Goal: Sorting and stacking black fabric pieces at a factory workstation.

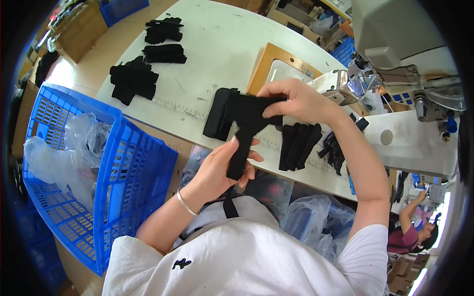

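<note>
Black fabric piece [247, 118], in both hands, up above the near edge of the white table [207, 54]. Right hand [291, 101] pinches its wide upper part, thumb in front, fingers behind. Left hand [219, 160] curls around the narrow lower strip, fingertips showing past its right side; pale bracelet [185, 203] on that wrist. Just left of the piece, partly covered by it in this view, a folded black stack [215, 116] on the table. Right of it, a fan of black strips [298, 145] near the table edge, then a looser black bundle [333, 148]. Three black fabric piles [134, 80] at the table's far left. Tan wooden frame [291, 59] beyond the right hand; sewing machine [395, 44] upper right. Blue basket [133, 172] at left beside the table, clear plastic bag [81, 148] inside. Another clear bag [311, 217] below the table edge. Co-worker in maroon [402, 239] far right.
</note>
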Action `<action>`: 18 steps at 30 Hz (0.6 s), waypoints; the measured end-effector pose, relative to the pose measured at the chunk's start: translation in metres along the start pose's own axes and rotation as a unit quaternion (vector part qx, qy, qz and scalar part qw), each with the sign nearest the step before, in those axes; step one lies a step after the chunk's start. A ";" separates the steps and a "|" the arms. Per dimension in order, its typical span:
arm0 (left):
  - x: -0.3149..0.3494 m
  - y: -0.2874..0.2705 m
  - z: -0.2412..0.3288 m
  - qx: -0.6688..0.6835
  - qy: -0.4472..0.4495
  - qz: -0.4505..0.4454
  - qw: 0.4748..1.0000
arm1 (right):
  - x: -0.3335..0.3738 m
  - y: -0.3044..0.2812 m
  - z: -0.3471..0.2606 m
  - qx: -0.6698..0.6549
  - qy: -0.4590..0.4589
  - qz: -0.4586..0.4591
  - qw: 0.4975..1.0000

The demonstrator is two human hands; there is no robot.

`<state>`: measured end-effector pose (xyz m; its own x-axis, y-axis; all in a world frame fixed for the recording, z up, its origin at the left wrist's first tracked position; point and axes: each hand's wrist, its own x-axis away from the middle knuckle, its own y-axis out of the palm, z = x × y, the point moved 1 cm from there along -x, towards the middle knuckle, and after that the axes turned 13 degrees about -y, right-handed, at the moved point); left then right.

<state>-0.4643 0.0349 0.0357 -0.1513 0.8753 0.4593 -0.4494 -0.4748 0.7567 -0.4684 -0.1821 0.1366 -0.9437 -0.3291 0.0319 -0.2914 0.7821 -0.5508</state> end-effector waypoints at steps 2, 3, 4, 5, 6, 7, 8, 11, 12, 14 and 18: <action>-0.008 0.000 0.000 0.078 -0.091 -0.105 0.987 | 0.002 0.011 -0.004 -0.003 -0.003 -0.046 0.999; -0.009 0.000 0.002 0.083 -0.092 -0.103 0.987 | 0.002 0.015 -0.007 0.020 -0.015 -0.070 0.997; -0.009 0.001 0.005 0.095 -0.104 -0.156 0.978 | 0.001 0.019 -0.010 0.030 0.015 -0.095 0.995; -0.008 0.003 0.007 0.107 -0.118 -0.212 0.964 | 0.001 0.023 -0.010 0.026 0.018 -0.095 0.995; -0.005 0.010 0.010 0.103 -0.131 -0.176 0.970 | 0.002 0.026 -0.010 0.029 -0.010 -0.082 0.996; -0.006 0.012 0.008 0.107 -0.133 -0.175 0.970 | 0.002 0.028 -0.009 0.031 -0.038 -0.069 0.996; -0.006 0.013 0.008 0.136 -0.128 -0.181 0.966 | 0.003 0.029 -0.008 0.029 -0.038 -0.069 0.996; -0.008 0.006 0.006 0.180 -0.129 -0.224 0.949 | 0.004 0.032 0.001 -0.023 -0.036 -0.039 0.998; -0.007 0.003 0.005 0.193 -0.136 -0.263 0.935 | 0.004 0.033 0.007 -0.063 -0.065 -0.010 0.996; -0.004 0.003 0.009 0.174 -0.128 -0.263 0.940 | 0.005 0.036 0.016 -0.103 -0.092 0.017 0.990; -0.010 -0.002 0.002 0.183 -0.104 -0.296 0.932 | 0.007 0.041 0.020 -0.120 -0.104 0.044 0.986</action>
<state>-0.4603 0.0267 0.0299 0.2176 0.9753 -0.0378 -0.0632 0.0527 0.9966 -0.4836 -0.1632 0.0979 -0.9218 -0.3363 -0.1929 -0.2619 0.9070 -0.3299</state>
